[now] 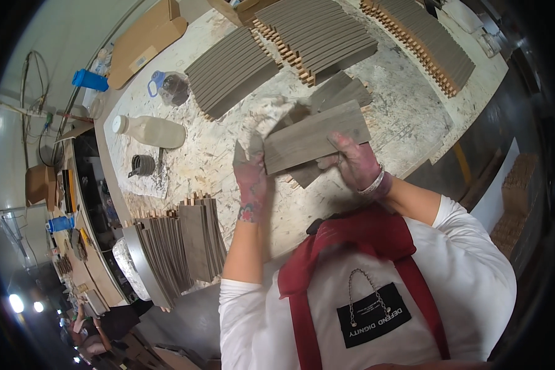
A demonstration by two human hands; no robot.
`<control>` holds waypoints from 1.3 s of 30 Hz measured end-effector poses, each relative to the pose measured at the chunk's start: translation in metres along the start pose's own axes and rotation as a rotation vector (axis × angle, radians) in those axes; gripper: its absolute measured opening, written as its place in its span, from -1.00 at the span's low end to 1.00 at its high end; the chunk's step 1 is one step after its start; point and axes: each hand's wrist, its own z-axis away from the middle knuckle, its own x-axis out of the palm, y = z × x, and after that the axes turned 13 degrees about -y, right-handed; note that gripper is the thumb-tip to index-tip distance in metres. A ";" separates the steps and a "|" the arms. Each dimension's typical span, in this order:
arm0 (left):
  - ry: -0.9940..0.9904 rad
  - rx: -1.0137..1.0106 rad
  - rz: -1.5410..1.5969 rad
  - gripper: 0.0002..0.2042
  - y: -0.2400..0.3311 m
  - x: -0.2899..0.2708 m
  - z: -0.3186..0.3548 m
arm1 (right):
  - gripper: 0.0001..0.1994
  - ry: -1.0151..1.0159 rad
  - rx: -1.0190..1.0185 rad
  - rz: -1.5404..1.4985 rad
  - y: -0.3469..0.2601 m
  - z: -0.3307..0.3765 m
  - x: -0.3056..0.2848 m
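A flat grey wood-grain board is held tilted over the table by both of my hands. My left hand, in a pinkish, stained glove, is closed at its left end; its fingers are partly hidden. A crumpled white cloth, smeared by motion, shows just above that hand, and I cannot tell how it is held. My right hand, gloved alike, grips the right end with the thumb on top and the fingers beneath. More grey boards lie crosswise behind and under the held one.
Rows of grey boards with light wooden pegs stand at the far side, another row at far right. Upright boards stand at near left. A milky bottle, a blue-handled jug and a dark coil sit on the stained table.
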 end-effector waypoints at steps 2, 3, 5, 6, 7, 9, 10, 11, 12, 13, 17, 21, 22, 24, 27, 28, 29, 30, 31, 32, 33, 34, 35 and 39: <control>0.002 0.059 0.058 -0.28 0.000 -0.013 -0.008 | -0.67 0.067 -0.019 -0.016 -0.013 0.000 0.014; 0.023 0.229 -0.254 -0.36 0.003 -0.019 -0.013 | -0.65 0.059 -0.016 -0.086 -0.018 -0.001 0.012; 0.023 0.310 -0.409 -0.44 0.019 -0.043 -0.022 | -0.62 -0.087 -0.037 -0.234 -0.028 0.003 -0.006; 0.014 0.230 -0.237 -0.46 0.031 -0.055 -0.026 | -0.62 -0.091 -0.048 -0.235 -0.035 -0.001 -0.010; 0.026 0.154 -0.068 -0.48 0.044 -0.068 -0.030 | -0.61 -0.093 -0.047 -0.269 -0.042 -0.001 -0.012; -0.048 0.148 -0.527 -0.40 0.048 -0.114 -0.045 | -0.60 -0.128 -0.147 -0.143 -0.024 0.003 -0.025; -0.101 0.208 -0.943 -0.34 0.058 -0.092 -0.039 | -0.60 -0.120 -0.267 0.013 -0.004 0.005 -0.042; -0.092 0.312 -1.351 -0.28 0.069 -0.072 -0.030 | -0.59 -0.142 -0.302 0.016 -0.002 0.007 -0.044; -0.062 0.413 -1.534 -0.35 0.072 -0.074 -0.026 | -0.56 -0.115 -0.186 -0.185 -0.018 0.008 -0.029; -0.010 0.565 -1.447 -0.40 0.074 -0.072 -0.023 | -0.52 -0.056 -0.084 -0.391 -0.035 0.010 -0.016; 0.044 0.868 -1.219 -0.59 0.070 -0.024 0.038 | -0.44 -0.089 0.127 -0.168 -0.021 0.022 -0.021; -0.436 0.948 -1.697 -0.43 0.052 0.042 0.080 | -0.45 -0.166 0.195 0.132 -0.031 0.023 -0.003; -0.367 0.940 -1.884 -0.32 0.045 0.053 0.084 | -0.55 -0.225 0.048 0.367 -0.024 0.025 -0.002; -0.357 0.994 -1.829 -0.35 0.036 0.061 0.079 | -0.65 -0.251 -0.118 0.594 -0.023 0.030 0.000; -0.440 0.718 -1.656 -0.33 0.034 0.039 0.085 | -0.53 -0.398 -0.054 0.505 -0.047 0.036 0.010; -0.417 0.705 -1.660 -0.33 0.033 0.037 0.089 | -0.48 -0.434 0.193 0.586 -0.064 0.029 0.012; -0.504 0.381 -1.191 -0.34 0.031 0.037 0.093 | -0.43 -0.469 0.099 0.295 -0.061 0.033 0.013; -0.549 0.085 -0.711 -0.34 0.032 0.035 0.096 | -0.38 -0.497 0.007 -0.003 -0.059 0.038 0.012; -0.681 -0.153 -0.343 -0.28 0.034 0.018 0.090 | -0.34 -0.506 0.003 0.193 -0.064 0.037 0.007; -0.679 -0.209 -0.191 -0.16 0.031 0.006 0.098 | -0.36 -0.458 0.040 0.217 -0.060 0.040 0.000; -0.655 -0.226 -0.101 -0.10 0.030 -0.002 0.105 | -0.38 -0.427 0.019 0.251 -0.059 0.042 -0.004; -0.642 -0.245 -0.005 -0.03 0.027 -0.006 0.109 | -0.41 -0.384 -0.002 0.290 -0.057 0.044 -0.009; -0.614 -0.232 -0.004 -0.03 0.026 -0.008 0.113 | -0.43 -0.352 0.039 0.191 -0.053 0.046 -0.011; -0.703 -0.201 0.375 0.05 0.018 -0.009 0.116 | -0.53 -0.334 0.103 0.024 -0.040 0.051 -0.019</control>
